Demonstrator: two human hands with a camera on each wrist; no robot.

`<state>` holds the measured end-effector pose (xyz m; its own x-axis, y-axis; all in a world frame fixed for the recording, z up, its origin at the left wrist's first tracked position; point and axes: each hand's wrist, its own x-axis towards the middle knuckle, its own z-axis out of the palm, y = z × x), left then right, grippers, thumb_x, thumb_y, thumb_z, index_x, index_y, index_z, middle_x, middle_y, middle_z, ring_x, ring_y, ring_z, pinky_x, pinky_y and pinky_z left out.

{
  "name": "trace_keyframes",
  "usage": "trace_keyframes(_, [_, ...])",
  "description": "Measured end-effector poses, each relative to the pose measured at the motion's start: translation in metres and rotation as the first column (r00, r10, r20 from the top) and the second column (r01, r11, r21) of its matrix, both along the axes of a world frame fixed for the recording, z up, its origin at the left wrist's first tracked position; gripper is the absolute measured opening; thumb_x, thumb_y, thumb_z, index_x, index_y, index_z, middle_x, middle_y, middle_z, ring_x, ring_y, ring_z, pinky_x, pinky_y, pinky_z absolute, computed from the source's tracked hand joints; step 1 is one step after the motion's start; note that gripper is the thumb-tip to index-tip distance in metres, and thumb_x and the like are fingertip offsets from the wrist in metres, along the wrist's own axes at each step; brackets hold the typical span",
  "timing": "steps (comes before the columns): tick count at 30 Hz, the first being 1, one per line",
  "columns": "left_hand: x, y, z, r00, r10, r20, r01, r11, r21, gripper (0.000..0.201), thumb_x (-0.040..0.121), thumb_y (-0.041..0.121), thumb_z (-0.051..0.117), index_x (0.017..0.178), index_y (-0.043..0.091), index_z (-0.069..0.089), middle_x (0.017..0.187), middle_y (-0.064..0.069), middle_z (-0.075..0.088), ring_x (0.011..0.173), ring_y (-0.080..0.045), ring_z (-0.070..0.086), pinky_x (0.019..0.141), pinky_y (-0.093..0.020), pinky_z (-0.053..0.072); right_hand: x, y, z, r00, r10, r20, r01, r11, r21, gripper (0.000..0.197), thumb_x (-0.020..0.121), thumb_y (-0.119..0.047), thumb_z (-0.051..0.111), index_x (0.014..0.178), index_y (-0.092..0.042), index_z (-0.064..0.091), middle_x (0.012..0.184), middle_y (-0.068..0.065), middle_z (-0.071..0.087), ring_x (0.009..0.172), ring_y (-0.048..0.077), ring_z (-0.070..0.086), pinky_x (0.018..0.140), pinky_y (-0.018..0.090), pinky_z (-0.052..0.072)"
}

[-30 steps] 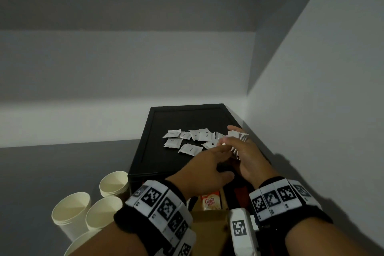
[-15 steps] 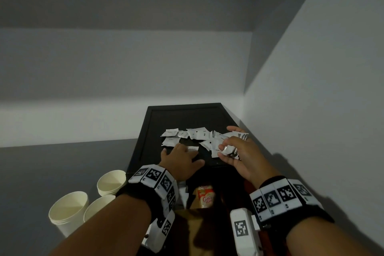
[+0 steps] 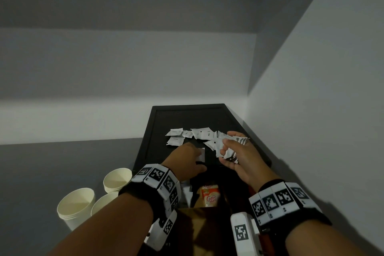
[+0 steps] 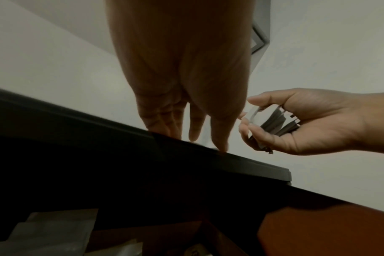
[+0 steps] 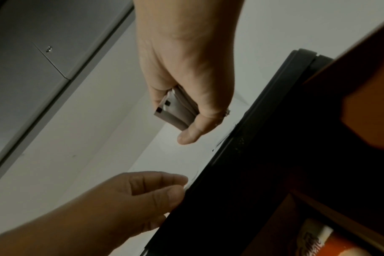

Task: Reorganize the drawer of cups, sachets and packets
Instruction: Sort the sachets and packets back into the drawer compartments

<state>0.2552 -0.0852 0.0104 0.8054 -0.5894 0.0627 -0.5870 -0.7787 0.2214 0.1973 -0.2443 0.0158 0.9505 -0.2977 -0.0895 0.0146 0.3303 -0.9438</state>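
Note:
Several white sachets [image 3: 199, 133] lie scattered on a black top [image 3: 187, 116] above the open drawer [image 3: 203, 224]. My right hand [image 3: 227, 148] hovers over the top's right side and grips a stack of sachets [image 3: 231, 155], which also shows in the right wrist view as the stack of sachets [image 5: 175, 110]. My left hand [image 3: 197, 156] is at the top's front edge, thumb and forefinger pinching a single sachet [image 3: 201, 154]. In the left wrist view its fingertips [image 4: 218, 140] touch the black surface, with the right hand [image 4: 248, 117] just beside them.
Paper cups [image 3: 117, 180] [image 3: 75, 207] stand on the grey counter to the left. A Coffee-mate packet [image 3: 209, 195] lies in the drawer under my wrists. A white wall runs close along the right, and another stands behind the black top.
My left hand left the right hand's stack, swung left onto a loose sachet at the front, and now pinches it. The right hand stayed put with its stack.

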Motion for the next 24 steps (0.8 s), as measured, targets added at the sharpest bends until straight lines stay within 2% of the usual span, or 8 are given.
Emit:
trace_keyframes(3, [0.0,0.001,-0.002,0.999,-0.007,0.033,0.005,0.998,0.066,0.035,0.09,0.026,0.055,0.122,0.013,0.059,0.124,-0.007,0.058,0.115,-0.022,0.051,0.097,-0.034,0.045,0.0,0.004,-0.001,1.0,0.011,-0.01,-0.011,1.0,-0.004,0.027,0.087,-0.01,0.061,0.111,-0.022,0.057,0.095,0.01,0.06,0.084,0.018,0.059,0.072,0.036,0.054])
trace_keyframes(6, [-0.002,0.003,-0.004,0.994,0.05,0.094,-0.044,0.997,-0.066,0.025,0.094,0.024,0.05,0.114,0.02,0.064,0.111,-0.003,0.065,0.106,-0.018,0.055,0.091,-0.032,0.047,-0.001,0.008,-0.002,0.999,0.032,-0.011,-0.033,0.999,-0.023,0.03,0.087,-0.012,0.062,0.115,-0.021,0.056,0.097,0.01,0.059,0.084,0.018,0.059,0.071,0.035,0.053])
trace_keyframes(9, [-0.008,0.005,-0.001,0.981,0.124,0.149,-0.079,0.958,-0.275,0.022,0.095,0.025,0.049,0.101,0.018,0.069,0.097,0.002,0.069,0.088,-0.012,0.061,0.078,-0.023,0.048,0.0,0.011,-0.004,1.0,0.02,-0.011,-0.02,0.999,-0.037,0.032,0.087,-0.015,0.064,0.116,-0.022,0.056,0.109,0.01,0.058,0.09,0.018,0.059,0.068,0.033,0.053])
trace_keyframes(12, [-0.019,0.001,0.005,0.982,0.179,0.062,-0.112,0.811,-0.574,0.018,0.091,0.024,0.057,0.085,0.016,0.072,0.075,0.005,0.068,0.064,-0.003,0.059,0.059,-0.011,0.043,0.003,0.018,-0.006,0.999,0.041,0.003,-0.041,0.999,-0.034,0.033,0.086,-0.02,0.065,0.117,-0.022,0.055,0.117,0.007,0.058,0.094,0.018,0.061,0.071,0.035,0.054])
trace_keyframes(15, [-0.029,-0.011,0.011,0.992,0.035,-0.125,-0.116,0.675,-0.729,0.02,0.089,0.016,0.061,0.076,0.006,0.072,0.056,0.007,0.06,0.042,0.002,0.051,0.046,-0.011,0.038,0.006,0.027,-0.002,0.997,0.078,0.003,-0.078,0.996,-0.042,0.038,0.084,-0.025,0.066,0.119,-0.021,0.053,0.105,0.01,0.063,0.093,0.023,0.061,0.084,0.044,0.053])
trace_keyframes(18, [-0.029,-0.015,0.02,0.952,-0.103,-0.288,-0.156,0.646,-0.747,0.019,0.09,0.008,0.055,0.087,0.002,0.072,0.059,0.005,0.063,0.043,0.004,0.053,0.049,-0.011,0.041,0.006,0.023,0.001,0.995,0.099,0.006,-0.099,0.995,0.02,0.054,0.072,-0.024,0.072,0.122,-0.021,0.052,0.11,0.012,0.063,0.099,0.027,0.062,0.075,0.04,0.055])
trace_keyframes(20, [-0.023,-0.013,0.025,0.918,-0.154,-0.366,-0.19,0.637,-0.747,0.02,0.09,0.004,0.053,0.098,0.005,0.072,0.068,0.004,0.066,0.054,0.001,0.058,0.055,-0.012,0.047,0.005,0.017,0.002,0.993,0.117,0.012,-0.117,0.993,0.021,0.046,0.077,-0.012,0.07,0.12,-0.019,0.054,0.112,0.014,0.063,0.101,0.03,0.061,0.077,0.041,0.053])
trace_keyframes(24, [0.006,-0.013,0.035,0.924,0.048,-0.38,-0.308,0.684,-0.661,0.022,0.09,0.006,0.054,0.106,0.004,0.069,0.096,-0.008,0.069,0.076,-0.015,0.062,0.065,-0.018,0.048,0.007,0.008,0.007,0.993,0.115,0.0,-0.115,0.993,0.025,0.028,0.085,-0.001,0.06,0.103,-0.021,0.057,0.112,0.013,0.06,0.1,0.029,0.06,0.074,0.042,0.054])
